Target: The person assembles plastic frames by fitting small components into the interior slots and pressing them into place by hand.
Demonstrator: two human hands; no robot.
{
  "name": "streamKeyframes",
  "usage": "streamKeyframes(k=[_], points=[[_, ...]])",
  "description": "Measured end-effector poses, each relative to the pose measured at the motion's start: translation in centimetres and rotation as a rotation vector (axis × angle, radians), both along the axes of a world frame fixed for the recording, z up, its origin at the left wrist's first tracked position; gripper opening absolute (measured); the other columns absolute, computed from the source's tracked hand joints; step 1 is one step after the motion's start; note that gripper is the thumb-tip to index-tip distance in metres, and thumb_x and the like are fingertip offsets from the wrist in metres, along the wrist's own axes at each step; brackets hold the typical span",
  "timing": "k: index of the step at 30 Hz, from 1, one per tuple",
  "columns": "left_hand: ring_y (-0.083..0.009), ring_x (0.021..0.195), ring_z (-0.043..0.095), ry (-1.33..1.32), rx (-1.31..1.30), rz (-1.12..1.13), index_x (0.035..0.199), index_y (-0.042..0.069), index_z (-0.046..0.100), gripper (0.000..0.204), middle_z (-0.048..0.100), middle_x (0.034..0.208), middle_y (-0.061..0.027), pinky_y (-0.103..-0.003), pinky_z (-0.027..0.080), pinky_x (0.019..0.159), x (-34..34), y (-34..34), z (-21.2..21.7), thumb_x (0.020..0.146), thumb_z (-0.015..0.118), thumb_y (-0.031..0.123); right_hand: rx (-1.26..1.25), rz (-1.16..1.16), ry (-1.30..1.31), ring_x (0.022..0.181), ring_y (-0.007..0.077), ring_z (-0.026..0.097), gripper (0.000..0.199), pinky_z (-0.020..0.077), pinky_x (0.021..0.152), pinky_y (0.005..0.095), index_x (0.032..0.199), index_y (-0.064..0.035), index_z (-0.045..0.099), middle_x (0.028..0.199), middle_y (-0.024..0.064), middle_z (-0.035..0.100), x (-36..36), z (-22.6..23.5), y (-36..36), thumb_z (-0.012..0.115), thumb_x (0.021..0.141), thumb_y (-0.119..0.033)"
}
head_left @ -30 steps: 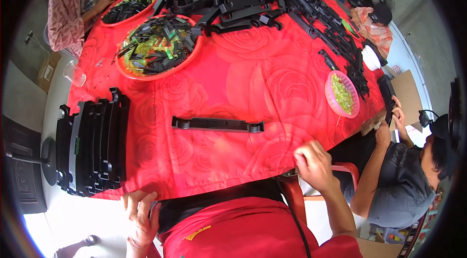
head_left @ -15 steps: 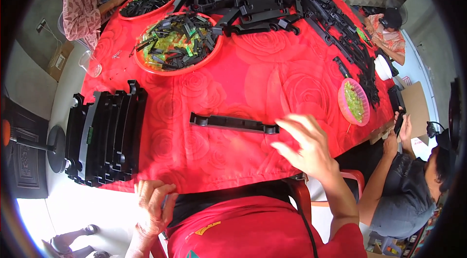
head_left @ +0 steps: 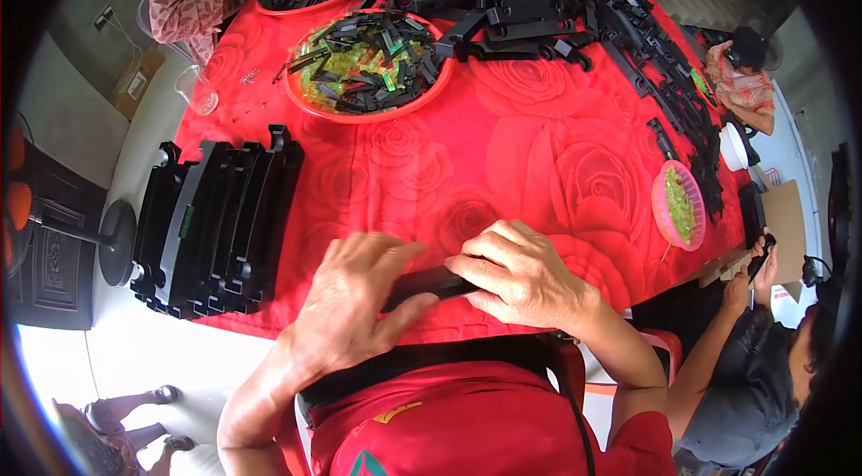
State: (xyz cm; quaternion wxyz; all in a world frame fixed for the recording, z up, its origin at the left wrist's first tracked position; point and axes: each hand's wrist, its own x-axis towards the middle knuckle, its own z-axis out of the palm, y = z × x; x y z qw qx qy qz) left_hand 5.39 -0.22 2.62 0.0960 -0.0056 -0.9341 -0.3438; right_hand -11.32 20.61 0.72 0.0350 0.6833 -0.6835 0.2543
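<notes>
A long, slim black plastic part (head_left: 417,286) is just above or on the red tablecloth in front of me; which of the two I cannot tell. My right hand (head_left: 525,277) is closed on its right end, thumb in front and fingers over the top. Around the left end is my left hand (head_left: 346,301), slightly blurred, its fingers stretched out and the thumb apart, overlapping the part's near edge. Palms and fingers cover both ends of the part. To the left stands a row of similar black parts (head_left: 220,224), set side by side, one with a small green piece in it.
A red basin (head_left: 296,108) holds small black and yellow-green pieces; a similar basin (head_left: 269,9) stands behind it. Black parts (head_left: 530,9) are heaped at the back. A pink bowl (head_left: 663,215) of yellow-green pieces is at right, a clear cup (head_left: 199,94) at left. Several people sit around.
My left hand has come up from the table edge to the black part's left end. My right hand has closed on its right end. The part is nearer to me; the view has shifted.
</notes>
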Motion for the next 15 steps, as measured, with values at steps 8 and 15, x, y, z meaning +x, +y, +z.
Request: streamKeyframes(k=[8,15], points=[[-0.0400,0.082,0.070,-0.300,0.147,-0.068,0.107,0.003,0.071,0.023,0.071,0.088,-0.0195,-0.047,0.055,0.071,-2.4,0.3,-1.0,0.091,0.075,0.019,-0.036,0.050,-0.007,0.090,0.0229,0.064,0.044,0.0567,0.073,0.0368,0.107,-0.0059,0.070,0.099,0.0048,0.063,-0.5,0.5,-0.2,0.087,0.067,-0.010],[-0.0427,0.074,0.069,-0.249,0.141,-0.076,0.094,0.002,0.067,0.020,0.066,0.076,-0.0193,-0.049,0.051,0.063,-2.3,1.0,-0.8,0.093,0.073,0.021,-0.029,0.061,-0.040,0.089,0.0236,0.064,0.044,0.0569,0.072,0.0365,0.107,-0.0047,0.070,0.097,0.0055,0.063,-0.4,0.6,0.3,0.086,0.067,-0.010]])
